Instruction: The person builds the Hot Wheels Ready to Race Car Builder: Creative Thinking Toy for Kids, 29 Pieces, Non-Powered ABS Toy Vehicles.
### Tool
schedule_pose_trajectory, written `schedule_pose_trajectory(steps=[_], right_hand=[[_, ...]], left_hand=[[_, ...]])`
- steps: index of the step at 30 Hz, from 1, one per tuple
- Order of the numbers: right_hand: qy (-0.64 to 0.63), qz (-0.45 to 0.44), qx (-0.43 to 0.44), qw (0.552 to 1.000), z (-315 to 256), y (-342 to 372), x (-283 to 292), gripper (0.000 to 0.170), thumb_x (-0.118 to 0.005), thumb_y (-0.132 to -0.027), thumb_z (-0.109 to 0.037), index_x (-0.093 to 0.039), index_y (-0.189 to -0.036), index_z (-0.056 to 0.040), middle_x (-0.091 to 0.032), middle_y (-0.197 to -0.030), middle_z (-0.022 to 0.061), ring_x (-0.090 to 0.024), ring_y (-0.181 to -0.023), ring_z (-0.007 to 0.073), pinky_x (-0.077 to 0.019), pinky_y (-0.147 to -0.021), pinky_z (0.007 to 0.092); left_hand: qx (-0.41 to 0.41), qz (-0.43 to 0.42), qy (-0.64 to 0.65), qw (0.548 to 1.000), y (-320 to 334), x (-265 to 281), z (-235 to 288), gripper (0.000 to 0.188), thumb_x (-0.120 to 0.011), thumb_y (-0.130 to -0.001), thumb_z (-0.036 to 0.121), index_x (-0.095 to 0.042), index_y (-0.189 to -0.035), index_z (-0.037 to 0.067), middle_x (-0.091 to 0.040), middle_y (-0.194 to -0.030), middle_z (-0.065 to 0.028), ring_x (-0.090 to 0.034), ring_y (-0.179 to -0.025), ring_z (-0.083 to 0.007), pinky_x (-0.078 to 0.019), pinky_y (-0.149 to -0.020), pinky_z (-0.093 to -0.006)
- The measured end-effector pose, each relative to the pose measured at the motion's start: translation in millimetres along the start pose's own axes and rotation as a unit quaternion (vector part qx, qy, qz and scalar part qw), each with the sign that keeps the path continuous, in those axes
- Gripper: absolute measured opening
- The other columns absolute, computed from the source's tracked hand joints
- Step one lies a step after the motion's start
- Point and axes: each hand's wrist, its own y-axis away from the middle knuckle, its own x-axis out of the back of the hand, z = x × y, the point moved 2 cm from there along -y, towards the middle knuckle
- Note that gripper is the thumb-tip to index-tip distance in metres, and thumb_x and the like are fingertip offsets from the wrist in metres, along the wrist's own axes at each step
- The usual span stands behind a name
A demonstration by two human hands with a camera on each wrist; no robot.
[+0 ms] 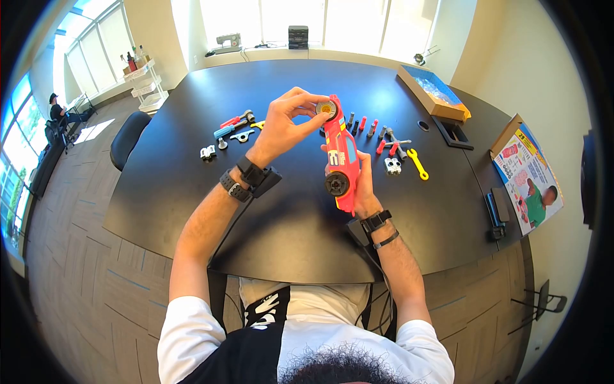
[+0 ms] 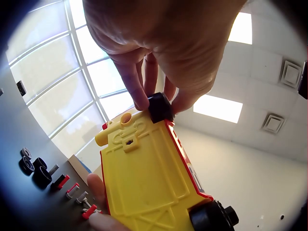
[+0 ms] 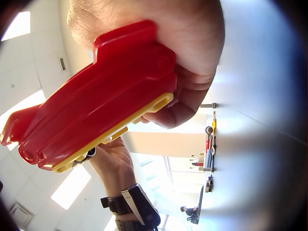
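A red toy car [image 1: 345, 150] is held up on its side over the table, its yellow underside [image 2: 144, 168] facing the left wrist camera. My right hand [image 1: 364, 182] grips the car's body from the right; in the right wrist view its fingers curl round the red shell [image 3: 110, 91]. With fingers and thumb, my left hand [image 1: 291, 121] pinches a black wheel [image 2: 160, 107] at the car's far end, its yellow hub [image 1: 327, 109] showing in the head view. Another black wheel [image 1: 337, 184] sits at the near end.
Toy tools [image 1: 236, 125] lie left of the car. To its right are several toy bolts [image 1: 372, 128], a lug wrench [image 1: 393, 144] and a yellow wrench [image 1: 417, 164]. An open box [image 1: 435, 93] stands at the back right, a printed box [image 1: 527, 173] at the right edge.
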Motion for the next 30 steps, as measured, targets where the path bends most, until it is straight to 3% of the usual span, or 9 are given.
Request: schedule_pose_trajectory(steps=[9, 17, 21, 23, 24, 25, 26, 28, 30], right_hand=[[0.006, 0.0, -0.005, 1.0, -1, 2, -1, 0.079, -0.039, -0.109, -0.058, -0.051, -0.157, 0.004, -0.07, -0.097, 0.0061, -0.069, -0.082, 0.0126, -0.0611, -0.07, 0.0276], [0.009, -0.002, -0.006, 1.0, 1, 0, 0, 0.078, -0.038, -0.11, -0.057, -0.051, -0.157, 0.0041, -0.07, -0.097, 0.0064, -0.069, -0.082, 0.013, -0.061, -0.07, 0.0279], [0.007, 0.002, -0.004, 1.0, 0, 0, 0, 0.078, -0.038, -0.11, -0.056, -0.051, -0.157, 0.0044, -0.07, -0.098, 0.0065, -0.069, -0.083, 0.0132, -0.0616, -0.071, 0.0278], [-0.005, 0.024, -0.001, 1.0, 0, 0, -4, 0.079, -0.037, -0.11, -0.058, -0.051, -0.157, 0.0041, -0.07, -0.096, 0.0064, -0.068, -0.082, 0.0135, -0.0601, -0.068, 0.0291], [-0.017, 0.047, 0.001, 0.999, -1, 0, -5, 0.081, -0.036, -0.109, -0.059, -0.05, -0.158, 0.0037, -0.069, -0.095, 0.0064, -0.068, -0.082, 0.0138, -0.0587, -0.064, 0.0303], [-0.017, 0.047, 0.002, 0.999, -2, 1, -5, 0.081, -0.036, -0.109, -0.059, -0.05, -0.158, 0.0037, -0.069, -0.095, 0.0064, -0.068, -0.082, 0.0138, -0.0587, -0.064, 0.0303], [-0.017, 0.016, 0.001, 1.0, -4, 2, -4, 0.083, -0.035, -0.109, -0.061, -0.049, -0.159, 0.0033, -0.068, -0.093, 0.0061, -0.066, -0.08, 0.0141, -0.0555, -0.06, 0.0314], [-0.009, -0.021, 0.003, 1.0, -8, 3, -4, 0.088, -0.032, -0.107, -0.066, -0.046, -0.161, 0.0023, -0.064, -0.087, 0.0056, -0.06, -0.075, 0.0148, -0.0467, -0.052, 0.0327], [-0.006, -0.032, 0.014, 0.999, -9, 4, -3, 0.088, -0.033, -0.107, -0.066, -0.046, -0.161, 0.0023, -0.064, -0.087, 0.0054, -0.059, -0.075, 0.0148, -0.0471, -0.053, 0.0327]], left_hand=[[0.0, -0.033, -0.023, 0.999, 2, 4, 2, 0.036, -0.072, -0.104, 0.002, -0.075, -0.14, 0.005, -0.062, -0.117, -0.005, -0.068, -0.111, -0.0127, -0.0644, -0.092, -0.0272], [-0.051, -0.034, -0.088, 0.994, 3, 6, 0, 0.039, -0.068, -0.106, 0.004, -0.078, -0.141, 0.016, -0.059, -0.106, -0.0036, -0.056, -0.092, -0.0138, -0.0507, -0.081, -0.0301], [-0.054, -0.034, -0.101, 0.993, 4, 4, 0, 0.039, -0.072, -0.104, 0.007, -0.078, -0.142, 0.015, -0.059, -0.108, -0.0038, -0.057, -0.092, -0.0132, -0.0529, -0.079, -0.0297], [-0.057, 0.014, -0.061, 0.996, 6, -1, 6, 0.027, -0.08, -0.099, 0.011, -0.083, -0.125, 0.007, -0.061, -0.106, -0.0047, -0.059, -0.088, -0.0128, -0.0545, -0.072, -0.0284], [-0.058, 0.014, -0.061, 0.996, 7, 2, 7, 0.027, -0.08, -0.099, 0.011, -0.083, -0.125, 0.007, -0.061, -0.106, -0.0047, -0.059, -0.088, -0.0128, -0.0545, -0.072, -0.0284], [-0.057, 0.008, -0.1, 0.993, 9, 8, 7, 0.02, -0.084, -0.096, 0.013, -0.082, -0.114, 0.004, -0.062, -0.103, -0.0051, -0.062, -0.087, -0.0129, -0.0549, -0.069, -0.0274], [-0.057, 0.001, -0.138, 0.989, 11, 13, 7, 0.017, -0.087, -0.094, 0.015, -0.082, -0.103, 0.001, -0.063, -0.1, -0.0055, -0.064, -0.085, -0.0129, -0.0553, -0.067, -0.0265], [-0.037, -0.016, -0.152, 0.988, 15, 22, 0, 0.018, -0.087, -0.093, 0.016, -0.079, -0.096, 0.001, -0.064, -0.097, -0.0051, -0.065, -0.084, -0.0131, -0.0554, -0.066, -0.0261], [-0.017, -0.031, -0.168, 0.985, 15, 29, -9, 0.021, -0.087, -0.092, 0.018, -0.076, -0.089, 0.0, -0.065, -0.094, -0.0046, -0.066, -0.082, -0.0133, -0.0554, -0.066, -0.0256]])
